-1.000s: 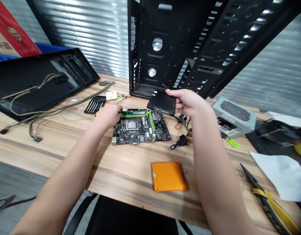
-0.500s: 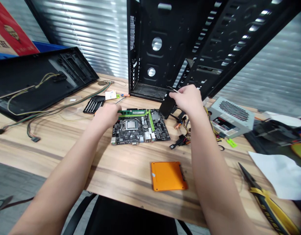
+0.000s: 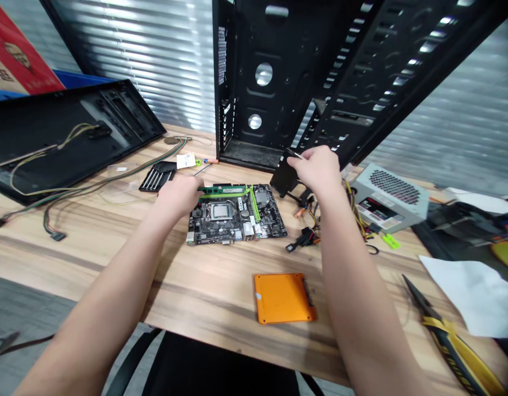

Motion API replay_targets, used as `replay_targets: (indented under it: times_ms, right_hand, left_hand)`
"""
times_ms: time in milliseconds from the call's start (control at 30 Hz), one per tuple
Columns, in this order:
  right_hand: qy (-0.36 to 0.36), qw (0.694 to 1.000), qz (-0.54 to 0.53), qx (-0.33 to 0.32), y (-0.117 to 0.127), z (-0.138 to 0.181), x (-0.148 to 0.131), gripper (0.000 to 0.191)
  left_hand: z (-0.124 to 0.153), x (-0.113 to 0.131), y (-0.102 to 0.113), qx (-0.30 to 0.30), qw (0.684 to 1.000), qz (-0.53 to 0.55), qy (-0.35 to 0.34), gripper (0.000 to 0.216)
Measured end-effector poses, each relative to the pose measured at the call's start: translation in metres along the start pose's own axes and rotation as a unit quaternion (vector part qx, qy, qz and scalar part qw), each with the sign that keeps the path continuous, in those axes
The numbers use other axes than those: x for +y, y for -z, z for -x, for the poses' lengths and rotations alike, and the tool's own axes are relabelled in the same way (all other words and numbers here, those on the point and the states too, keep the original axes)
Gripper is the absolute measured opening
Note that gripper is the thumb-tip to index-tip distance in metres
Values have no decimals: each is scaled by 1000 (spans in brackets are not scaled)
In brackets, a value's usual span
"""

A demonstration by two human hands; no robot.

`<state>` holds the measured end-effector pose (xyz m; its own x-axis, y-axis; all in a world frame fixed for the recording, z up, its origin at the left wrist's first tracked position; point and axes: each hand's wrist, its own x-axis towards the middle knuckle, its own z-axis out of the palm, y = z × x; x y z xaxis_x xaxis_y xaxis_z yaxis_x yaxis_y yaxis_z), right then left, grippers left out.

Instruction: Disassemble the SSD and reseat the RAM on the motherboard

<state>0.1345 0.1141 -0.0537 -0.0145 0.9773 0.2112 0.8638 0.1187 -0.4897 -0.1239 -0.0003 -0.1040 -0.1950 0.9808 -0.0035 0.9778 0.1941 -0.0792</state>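
My left hand (image 3: 181,193) is closed at the upper left corner of the motherboard (image 3: 204,228), against the end of the green memory stick (image 3: 227,190). Its fingertips are hidden, so what they grip cannot be told. A thin metal shaft (image 3: 203,169) shows just beyond its knuckles. On the board, a square processor (image 3: 221,211) sits in its socket. My right hand (image 3: 317,166) is raised in front of the computer case (image 3: 287,99), pinching a thin, pale metal rod (image 3: 297,156). Just left of these fingers is a small black plate (image 3: 283,177).
An orange flat drive (image 3: 283,298) lies near the table's front edge. Right are a power supply (image 3: 392,198) with cables, long-nose pliers (image 3: 454,341) and white paper (image 3: 474,297). Left lie a black panel (image 3: 43,132), loose wires (image 3: 105,180) and a bit set (image 3: 157,177).
My right hand has lowered very slightly, and the rod in it has shifted a little. My left hand stays at the motherboard's corner.
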Motion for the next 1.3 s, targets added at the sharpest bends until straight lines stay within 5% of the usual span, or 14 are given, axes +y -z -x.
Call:
replay_targets:
  times_ms: [333,800,1100,1300]
  right_hand:
    - [17,998,21,53,-33,5,-4,26]
    - [26,997,26,69,-42,9,-7,25]
    - [23,997,21,65,-39,6,-5,25]
    - [-7,998,31,51,-16,5,-6,24]
  left_hand:
    - [0,1,0,-4,1000,5,3,32]
    - [0,1,0,0,1000,0,-2,31]
    - [2,2,2,-8,1000,2,5,33]
    - [3,3,5,-12,1000,2,11,34]
